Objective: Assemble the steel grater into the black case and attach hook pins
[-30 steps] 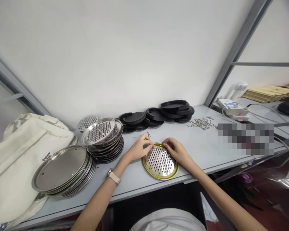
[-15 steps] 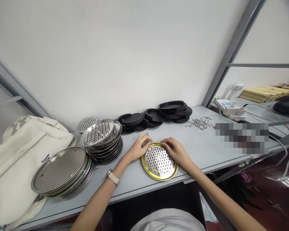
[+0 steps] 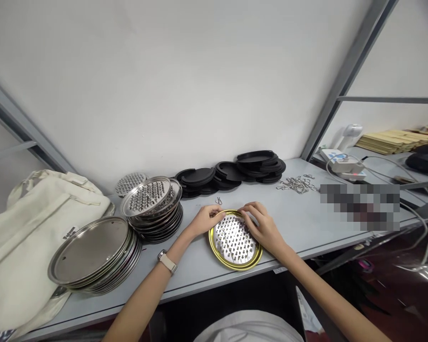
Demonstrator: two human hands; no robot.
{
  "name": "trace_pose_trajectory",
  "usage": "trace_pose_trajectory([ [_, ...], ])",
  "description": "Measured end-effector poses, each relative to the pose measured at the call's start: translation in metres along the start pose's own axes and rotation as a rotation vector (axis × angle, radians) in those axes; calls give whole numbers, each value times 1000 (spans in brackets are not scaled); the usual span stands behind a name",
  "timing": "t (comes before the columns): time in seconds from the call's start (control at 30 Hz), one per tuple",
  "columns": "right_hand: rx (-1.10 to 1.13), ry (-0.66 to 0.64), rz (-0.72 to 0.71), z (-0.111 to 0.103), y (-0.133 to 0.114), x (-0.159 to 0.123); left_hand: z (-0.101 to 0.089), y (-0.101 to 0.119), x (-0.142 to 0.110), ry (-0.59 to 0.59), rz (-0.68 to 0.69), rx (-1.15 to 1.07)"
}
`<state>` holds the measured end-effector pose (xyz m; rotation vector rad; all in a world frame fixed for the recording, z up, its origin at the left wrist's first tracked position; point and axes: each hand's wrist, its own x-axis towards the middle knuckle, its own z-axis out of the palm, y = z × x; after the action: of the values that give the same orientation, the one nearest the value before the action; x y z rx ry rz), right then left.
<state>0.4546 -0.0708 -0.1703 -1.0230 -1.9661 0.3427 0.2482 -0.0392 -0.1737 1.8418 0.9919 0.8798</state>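
A round metal grater plate [image 3: 233, 237] with rows of raised teeth lies in a shallow gold-rimmed round tray [image 3: 217, 251] near the table's front edge. At the tray's upper left, my left hand [image 3: 207, 219] pinches the rim, thumb on the edge and fingers behind. My right hand [image 3: 266, 225] grips the upper right rim with bent fingers, partly covering the grater's edge. Just beyond my left hand lies a small bent metal clip [image 3: 218, 201], touched by neither hand.
Grater plates [image 3: 151, 195] top a stack at left, behind a pile of round metal trays [image 3: 92, 249]. A cream canvas bag [image 3: 32, 237] lies far left. Black ring-shaped parts [image 3: 199, 176] line the wall. Metal clips [image 3: 297, 184] lie heaped right. A grey post [image 3: 337, 90] rises there.
The near side of the tray has dipped slightly and both hands have shifted a little on its rim. The small clip behind my left hand shows more fully.
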Motion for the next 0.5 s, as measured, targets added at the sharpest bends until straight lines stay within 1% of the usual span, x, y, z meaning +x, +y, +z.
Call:
trace_pose_trajectory([
  [0.07,-34,-32,-84,1,-6,-2,1,0,1,-2,-6,-48],
  [0.13,-64,-97,-162,2,-12,-5,1,-1,1,-4,-8,-85],
  [0.23,-81,-180,-236,3,-18,-6,1,-1,2,5,-13,-119],
  [0.37,-62,-218,-265,3,-20,-4,1,2,1,24,5,-118],
  [0.5,-37,-240,-244,3,-19,-4,1,3,1,21,17,-124],
])
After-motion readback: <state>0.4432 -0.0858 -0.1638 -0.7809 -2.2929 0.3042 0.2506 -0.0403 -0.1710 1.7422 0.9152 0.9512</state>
